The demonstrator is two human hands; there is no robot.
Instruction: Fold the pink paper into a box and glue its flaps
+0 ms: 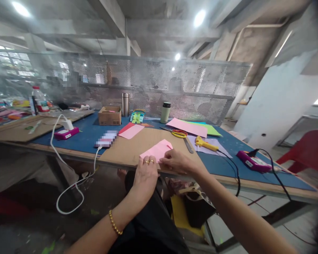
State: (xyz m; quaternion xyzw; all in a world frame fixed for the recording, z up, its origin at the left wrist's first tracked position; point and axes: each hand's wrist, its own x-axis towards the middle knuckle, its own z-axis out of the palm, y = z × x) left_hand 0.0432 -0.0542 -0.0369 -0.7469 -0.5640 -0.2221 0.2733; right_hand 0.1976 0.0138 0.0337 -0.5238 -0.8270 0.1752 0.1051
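Observation:
A pink sheet of folded paper [157, 150] lies on a brown cardboard sheet [122, 150] at the table's front edge. My left hand [146, 171], with two gold rings and a gold bead bracelet, rests its fingers flat on the paper's near left edge. Beside it, my right hand [176, 161] is closed at the paper's lower right, fingers curled against that edge; the fingertips are partly hidden. A small flap of the paper stands folded at its upper right. Past my right hand lie scissors [179, 133] with red and yellow handles and a grey-handled knife [188, 145].
A yellow glue gun [206, 144] lies right on pale paper, its black cord hanging over the edge. Pink paper [187, 127] lies behind. At left are a phone [106, 139], a purple power strip [66, 133] and a cardboard box [109, 116]. A green-grey flask [165, 113] stands behind.

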